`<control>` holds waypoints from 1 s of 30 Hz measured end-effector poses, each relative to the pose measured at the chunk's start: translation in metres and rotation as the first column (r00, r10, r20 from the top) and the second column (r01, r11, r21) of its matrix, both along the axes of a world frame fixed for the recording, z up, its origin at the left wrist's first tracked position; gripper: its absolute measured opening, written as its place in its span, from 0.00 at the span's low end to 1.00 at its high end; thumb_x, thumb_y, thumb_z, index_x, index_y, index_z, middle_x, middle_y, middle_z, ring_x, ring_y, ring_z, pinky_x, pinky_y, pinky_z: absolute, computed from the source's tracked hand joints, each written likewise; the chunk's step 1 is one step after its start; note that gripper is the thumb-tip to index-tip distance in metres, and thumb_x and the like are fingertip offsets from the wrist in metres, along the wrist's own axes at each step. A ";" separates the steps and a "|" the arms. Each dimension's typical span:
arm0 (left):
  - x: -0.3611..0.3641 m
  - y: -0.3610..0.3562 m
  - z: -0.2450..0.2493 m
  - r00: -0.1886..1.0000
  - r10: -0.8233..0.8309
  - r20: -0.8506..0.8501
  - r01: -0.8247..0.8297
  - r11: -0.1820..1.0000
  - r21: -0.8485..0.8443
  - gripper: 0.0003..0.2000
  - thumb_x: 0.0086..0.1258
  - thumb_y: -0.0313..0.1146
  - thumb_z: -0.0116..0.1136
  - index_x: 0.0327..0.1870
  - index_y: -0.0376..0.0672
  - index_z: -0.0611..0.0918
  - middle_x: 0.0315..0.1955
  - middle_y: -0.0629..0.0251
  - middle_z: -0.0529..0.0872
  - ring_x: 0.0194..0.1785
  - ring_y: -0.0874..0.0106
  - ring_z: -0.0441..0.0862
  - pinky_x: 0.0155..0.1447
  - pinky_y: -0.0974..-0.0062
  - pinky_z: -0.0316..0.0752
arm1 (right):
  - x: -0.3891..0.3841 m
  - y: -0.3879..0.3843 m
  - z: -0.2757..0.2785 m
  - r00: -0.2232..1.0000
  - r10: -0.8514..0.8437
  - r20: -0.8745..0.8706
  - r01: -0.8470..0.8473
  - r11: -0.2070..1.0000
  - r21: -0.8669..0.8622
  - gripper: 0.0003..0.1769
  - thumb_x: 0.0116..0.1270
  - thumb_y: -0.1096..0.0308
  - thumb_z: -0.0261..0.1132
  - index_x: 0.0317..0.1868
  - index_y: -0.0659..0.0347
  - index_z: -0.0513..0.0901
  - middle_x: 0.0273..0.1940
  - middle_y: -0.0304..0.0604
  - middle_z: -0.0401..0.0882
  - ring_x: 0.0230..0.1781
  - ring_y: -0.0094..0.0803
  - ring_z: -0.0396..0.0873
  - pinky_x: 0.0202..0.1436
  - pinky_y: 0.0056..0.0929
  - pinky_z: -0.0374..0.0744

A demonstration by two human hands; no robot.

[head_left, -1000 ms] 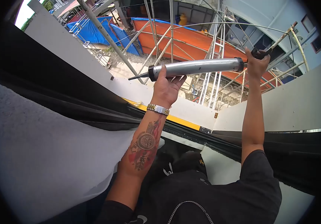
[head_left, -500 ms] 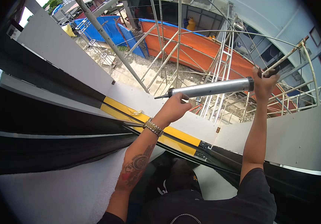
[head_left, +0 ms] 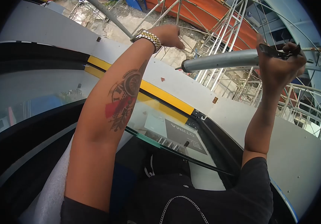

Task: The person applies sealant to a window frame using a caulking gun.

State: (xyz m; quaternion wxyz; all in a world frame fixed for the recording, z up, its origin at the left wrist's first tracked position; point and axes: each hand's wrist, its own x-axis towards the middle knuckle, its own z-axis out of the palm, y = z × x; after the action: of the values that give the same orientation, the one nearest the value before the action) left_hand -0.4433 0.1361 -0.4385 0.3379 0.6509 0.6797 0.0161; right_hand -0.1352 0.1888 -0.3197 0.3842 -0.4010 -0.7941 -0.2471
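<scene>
A silver caulking gun (head_left: 222, 61) with a dark front cap and a thin dark nozzle slants across the upper right, its nozzle pointing left. My right hand (head_left: 281, 67) is closed round its dark handle and trigger at the rear end. Beyond the nozzle, my left hand (head_left: 167, 36) is held out over the ledge, apart from the gun. Its fingers are curled, and whatever they might hold is hidden. A gold and silver watch (head_left: 147, 38) is on that wrist. Below my forearm runs a yellow strip (head_left: 170, 100) beside a glass pane's edge (head_left: 151, 141).
A white panel (head_left: 230, 105) with small hinges borders the yellow strip. Metal scaffolding (head_left: 224, 35) rises outside, before an orange sheet (head_left: 201, 16). A grey pole (head_left: 110, 18) crosses at upper left. Dark frame parts (head_left: 220, 149) surround the glass, which bears a printed label (head_left: 183, 136).
My left hand has left the gun's nozzle end and moved up and forward. The gun has moved right and closer with my right hand. The view has tilted down, showing more glass.
</scene>
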 end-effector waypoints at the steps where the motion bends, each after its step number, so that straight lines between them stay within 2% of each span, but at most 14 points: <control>1: 0.019 0.005 0.000 0.994 -0.103 -0.036 0.094 0.974 -0.208 0.39 0.59 0.53 0.75 0.66 0.33 0.79 0.59 0.43 0.85 0.62 0.52 0.84 0.66 0.60 0.77 | 0.002 0.004 -0.001 0.998 -0.001 -0.059 -0.003 0.998 -0.059 0.45 0.46 0.48 0.89 0.48 0.66 0.68 0.47 0.49 0.74 0.51 0.36 0.74 0.60 0.45 0.75; 3: 0.055 0.000 -0.010 0.980 -0.198 0.000 0.192 0.949 -0.251 0.35 0.57 0.52 0.76 0.59 0.33 0.84 0.51 0.44 0.89 0.50 0.54 0.90 0.57 0.63 0.82 | 0.004 0.011 -0.015 0.989 -0.012 -0.150 -0.010 0.990 -0.140 0.45 0.46 0.48 0.89 0.47 0.67 0.67 0.46 0.49 0.73 0.49 0.35 0.74 0.58 0.42 0.76; 5: 0.079 -0.013 -0.017 0.998 -0.029 0.050 0.045 0.934 -0.354 0.32 0.63 0.53 0.71 0.57 0.31 0.84 0.45 0.48 0.91 0.37 0.55 0.91 0.54 0.57 0.85 | 0.009 0.024 -0.037 0.949 0.027 -0.314 -0.104 0.967 -0.234 0.46 0.48 0.48 0.89 0.46 0.69 0.66 0.46 0.48 0.68 0.46 0.35 0.75 0.56 0.35 0.79; 7: 0.080 -0.019 -0.035 0.897 0.296 0.329 0.088 0.609 -0.789 0.49 0.64 0.66 0.67 0.69 0.24 0.72 0.60 0.35 0.82 0.59 0.49 0.85 0.66 0.50 0.80 | 0.006 0.023 -0.064 0.920 0.057 -0.389 -0.156 0.961 -0.228 0.44 0.48 0.50 0.89 0.46 0.67 0.65 0.45 0.47 0.68 0.46 0.35 0.74 0.56 0.37 0.77; 8: 0.078 -0.026 -0.071 0.751 0.496 0.436 0.192 0.468 -0.863 0.56 0.63 0.71 0.65 0.73 0.22 0.65 0.65 0.30 0.76 0.67 0.46 0.81 0.70 0.47 0.76 | 0.002 0.023 -0.075 0.879 0.074 -0.471 -0.187 0.962 -0.197 0.43 0.48 0.52 0.89 0.47 0.65 0.65 0.44 0.46 0.68 0.45 0.34 0.73 0.56 0.39 0.75; 9: 0.076 -0.040 -0.096 0.553 0.709 0.438 0.095 0.469 -0.878 0.60 0.61 0.74 0.63 0.76 0.23 0.58 0.69 0.26 0.69 0.72 0.42 0.73 0.72 0.44 0.73 | 0.003 0.019 -0.083 0.898 0.028 -0.440 -0.159 0.951 -0.264 0.43 0.50 0.56 0.88 0.49 0.64 0.64 0.45 0.45 0.68 0.46 0.35 0.73 0.58 0.40 0.75; 11: 0.077 -0.060 -0.108 -0.023 0.934 0.356 -0.066 0.354 -0.933 0.60 0.65 0.74 0.58 0.79 0.25 0.50 0.73 0.21 0.59 0.77 0.35 0.64 0.74 0.37 0.69 | 0.011 0.023 -0.100 0.909 0.115 -0.401 -0.219 0.949 -0.225 0.43 0.50 0.57 0.88 0.50 0.63 0.63 0.46 0.45 0.68 0.47 0.35 0.73 0.58 0.40 0.75; 12: 0.083 -0.068 -0.125 -0.031 0.935 0.354 -0.080 0.351 -0.933 0.60 0.65 0.74 0.58 0.79 0.25 0.50 0.73 0.21 0.59 0.77 0.35 0.64 0.74 0.37 0.69 | 0.011 0.024 -0.109 0.913 0.146 -0.381 -0.240 0.948 -0.211 0.43 0.50 0.58 0.88 0.51 0.62 0.63 0.46 0.45 0.68 0.48 0.35 0.74 0.58 0.41 0.75; 14: 0.099 -0.073 -0.183 -0.727 0.583 0.363 -0.257 0.260 -0.931 0.53 0.72 0.69 0.55 0.76 0.24 0.54 0.73 0.25 0.62 0.78 0.36 0.60 0.75 0.36 0.67 | 0.011 0.026 -0.128 0.912 0.178 -0.370 -0.266 0.943 -0.201 0.43 0.50 0.59 0.88 0.52 0.61 0.62 0.47 0.45 0.68 0.49 0.36 0.74 0.58 0.42 0.75; 15: 0.106 -0.066 -0.196 -0.827 0.494 0.268 -0.225 0.145 -0.963 0.42 0.76 0.62 0.56 0.72 0.30 0.61 0.70 0.35 0.68 0.77 0.42 0.64 0.76 0.38 0.68 | 0.012 0.027 -0.140 0.906 0.170 -0.388 -0.274 0.933 -0.233 0.43 0.51 0.60 0.88 0.52 0.61 0.62 0.48 0.46 0.68 0.50 0.36 0.74 0.59 0.42 0.76; 16: 0.114 -0.060 -0.210 -0.829 0.491 0.270 -0.235 0.132 -0.963 0.42 0.76 0.62 0.56 0.72 0.30 0.61 0.70 0.35 0.68 0.77 0.42 0.64 0.76 0.38 0.68 | 0.013 0.028 -0.154 0.900 0.163 -0.404 -0.285 0.922 -0.263 0.43 0.52 0.60 0.87 0.53 0.61 0.61 0.48 0.46 0.68 0.51 0.37 0.75 0.60 0.42 0.76; 18: 0.125 -0.051 -0.235 -0.940 0.186 0.285 -0.281 0.047 -0.959 0.34 0.78 0.55 0.60 0.70 0.35 0.65 0.68 0.43 0.71 0.74 0.48 0.69 0.76 0.41 0.71 | 0.017 0.034 -0.188 0.851 0.214 -0.481 -0.377 0.885 -0.274 0.42 0.55 0.63 0.86 0.55 0.60 0.59 0.51 0.47 0.67 0.53 0.38 0.75 0.63 0.44 0.76; 22: 0.128 -0.049 -0.275 -0.955 0.209 0.210 -0.231 -0.081 -0.970 0.25 0.80 0.44 0.60 0.67 0.38 0.67 0.64 0.49 0.75 0.69 0.52 0.76 0.73 0.42 0.74 | 0.037 0.038 -0.254 0.797 0.148 -0.586 -0.440 0.806 -0.395 0.43 0.56 0.65 0.84 0.56 0.61 0.58 0.52 0.47 0.65 0.55 0.40 0.74 0.67 0.46 0.75; 30: 0.132 -0.104 -0.364 -0.938 0.318 0.140 -0.239 -0.300 -0.923 0.25 0.77 0.41 0.63 0.69 0.46 0.69 0.62 0.55 0.77 0.64 0.54 0.80 0.66 0.45 0.80 | 0.038 -0.021 -0.350 0.930 -0.225 -0.289 -0.021 0.757 -0.653 0.48 0.55 0.54 0.84 0.62 0.68 0.60 0.56 0.52 0.64 0.59 0.44 0.68 0.69 0.46 0.68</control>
State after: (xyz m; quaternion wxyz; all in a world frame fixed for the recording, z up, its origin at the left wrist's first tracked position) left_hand -0.3109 0.0323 -0.8029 0.4527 -0.4556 0.4513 0.6195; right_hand -0.0974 0.1677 -0.6701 0.3432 -0.5892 -0.7252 0.0960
